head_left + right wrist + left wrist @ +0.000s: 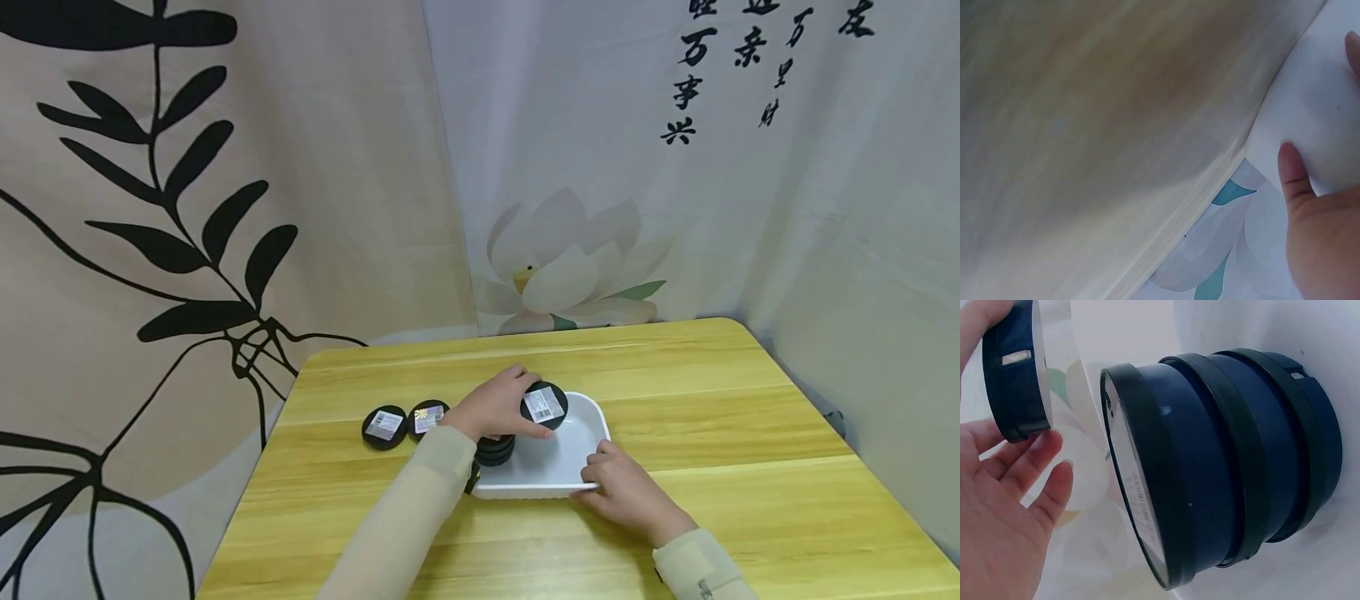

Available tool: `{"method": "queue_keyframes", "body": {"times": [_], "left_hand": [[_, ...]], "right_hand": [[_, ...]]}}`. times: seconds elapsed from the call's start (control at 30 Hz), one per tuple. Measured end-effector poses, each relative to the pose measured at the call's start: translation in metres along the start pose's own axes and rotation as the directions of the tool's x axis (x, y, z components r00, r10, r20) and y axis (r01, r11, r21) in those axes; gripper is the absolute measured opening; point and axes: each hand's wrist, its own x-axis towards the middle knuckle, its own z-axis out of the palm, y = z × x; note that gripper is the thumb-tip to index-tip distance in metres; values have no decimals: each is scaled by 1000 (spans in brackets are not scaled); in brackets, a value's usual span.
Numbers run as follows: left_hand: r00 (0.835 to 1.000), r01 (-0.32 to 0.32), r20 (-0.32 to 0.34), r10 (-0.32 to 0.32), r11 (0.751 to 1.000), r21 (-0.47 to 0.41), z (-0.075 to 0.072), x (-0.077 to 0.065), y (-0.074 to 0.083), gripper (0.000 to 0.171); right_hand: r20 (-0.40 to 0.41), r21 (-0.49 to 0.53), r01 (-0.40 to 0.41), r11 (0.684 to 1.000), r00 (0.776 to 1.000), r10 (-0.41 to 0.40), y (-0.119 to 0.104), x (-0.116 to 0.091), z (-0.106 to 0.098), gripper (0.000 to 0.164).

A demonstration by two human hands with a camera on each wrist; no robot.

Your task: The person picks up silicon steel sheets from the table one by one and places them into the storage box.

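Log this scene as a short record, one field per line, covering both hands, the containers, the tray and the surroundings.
Left hand: holds a round black container, its white label facing the head camera
Right hand: grips the white tray at its near right corner
Tray contents: a stack of black containers at the left end
Loose containers: two, labels up, side by side left of the tray, the outer one and the inner one
Surface: wood-grain table
Backdrop: printed cloth
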Motion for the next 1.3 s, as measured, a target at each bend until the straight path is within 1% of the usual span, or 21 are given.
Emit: {"method": "queue_keyframes", "body": {"times": [0.17,0.4,0.57,0.7,0.8,0.93,1.0,1.1,1.2,1.3], "left_hand": [[1000,-16,7,17,999,-43,3,3,-3,110],[999,-32,17,33,997,-77,6,7,-5,106],[999,-34,21,36,995,-99,5,11,-9,107],[999,-33,32,36,995,-96,6,13,-9,108],[999,-35,37,39,995,-97,6,14,-8,108],[998,-53,30,57,992,-118,7,15,-8,101],[997,-57,35,63,989,-139,8,15,-8,97],[996,-59,50,68,987,-152,9,16,-8,95],[996,-60,62,70,986,-153,11,17,-6,95],[994,-78,63,88,986,-145,12,19,-5,93]], "right_hand": [[35,16,-26,1000,999,25,1,-1,1,25],[30,12,-22,1000,999,22,1,-1,1,25],[28,7,-27,1000,999,27,0,-1,-2,25],[31,10,-33,999,999,32,0,-1,-3,25],[11,3,-16,1000,1000,16,0,-1,-3,27],[-15,-7,3,1000,1000,-4,0,0,-1,29],[-12,-7,-1,1000,1000,0,0,0,-1,29],[2,-6,-14,1000,1000,14,-1,0,0,28],[6,-7,-22,1000,1000,22,0,0,1,27],[4,-9,-25,1000,1000,25,0,-1,1,28]]}}
